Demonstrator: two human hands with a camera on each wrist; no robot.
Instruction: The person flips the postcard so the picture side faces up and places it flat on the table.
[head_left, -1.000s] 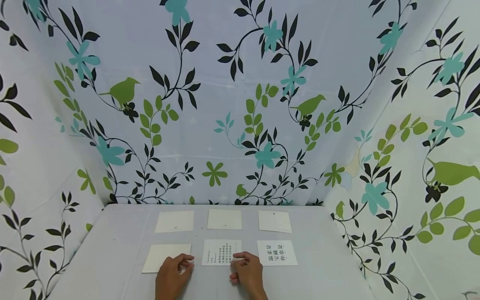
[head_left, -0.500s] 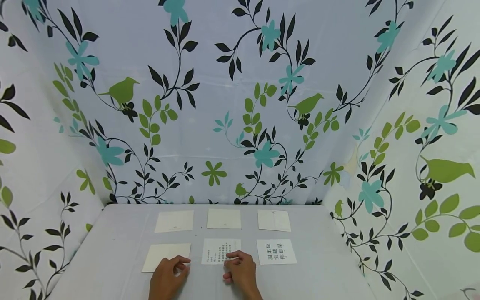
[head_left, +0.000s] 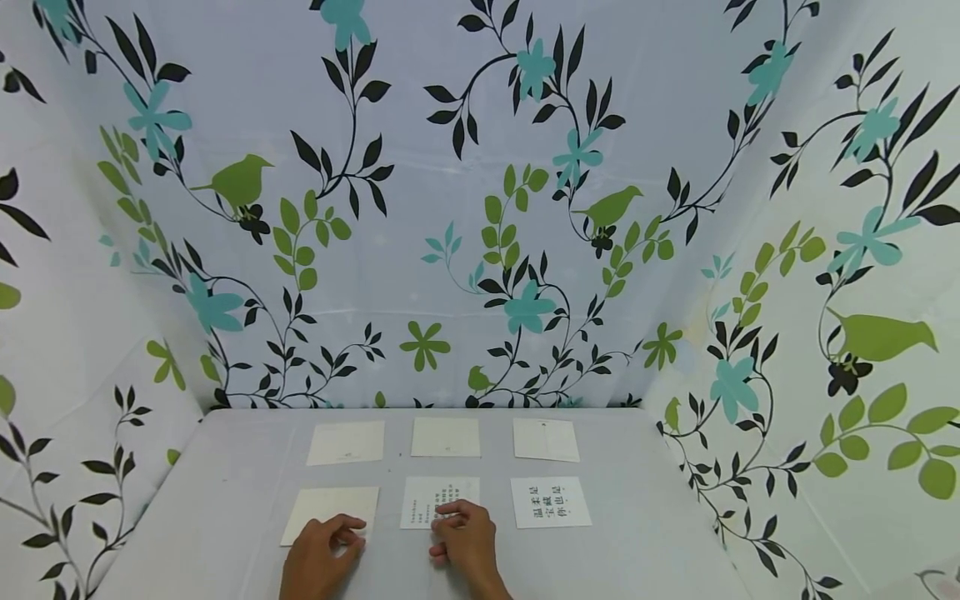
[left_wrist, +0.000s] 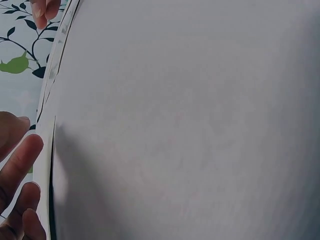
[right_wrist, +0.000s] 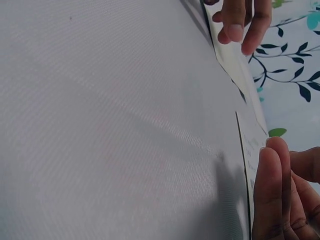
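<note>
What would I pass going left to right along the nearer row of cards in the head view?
Cream card with no print showing, then white card with small lines of print, then white card with larger characters.

The left hand point(head_left: 322, 558) is bare from the fingertips back to the lower edge of the head view. The right hand point(head_left: 467, 542) is bare too, as is the slim right wrist point(head_left: 491, 587) behind it. The slender left-hand fingers point(left_wrist: 21, 162) have rounded tips and creased joints, and one short, smooth fingernail point(right_wrist: 235, 33) shows in the right wrist view. The right-hand fingers point(right_wrist: 268, 190) are similarly round-tipped, their joints finely lined.
</note>
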